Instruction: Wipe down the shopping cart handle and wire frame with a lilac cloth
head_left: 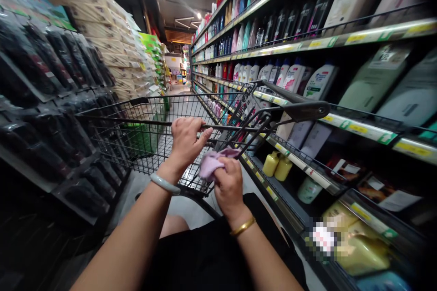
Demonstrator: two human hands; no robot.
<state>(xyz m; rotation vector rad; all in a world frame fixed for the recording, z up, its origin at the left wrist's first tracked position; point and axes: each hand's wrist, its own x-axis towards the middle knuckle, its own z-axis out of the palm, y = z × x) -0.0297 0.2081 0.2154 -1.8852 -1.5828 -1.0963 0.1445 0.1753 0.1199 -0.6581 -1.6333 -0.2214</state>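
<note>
A black wire shopping cart [136,141] stands in a shop aisle right in front of me. My left hand [186,141] is closed round the top bar at the cart's near end; a pale bangle sits on that wrist. My right hand [228,186] is just below and to the right, pinching a crumpled pink cloth [213,161] against the cart's wire frame. A gold bracelet is on the right wrist. The cart's grey handle [300,109] juts out to the right, above both hands.
Shelves of bottles [293,75] with yellow price strips line the right side, close to the cart. Racks of dark packaged goods [51,100] and stacked pale packs [102,22] fill the left. The narrow aisle floor [180,100] runs ahead. A green basket [138,138] shows through the cart's wires.
</note>
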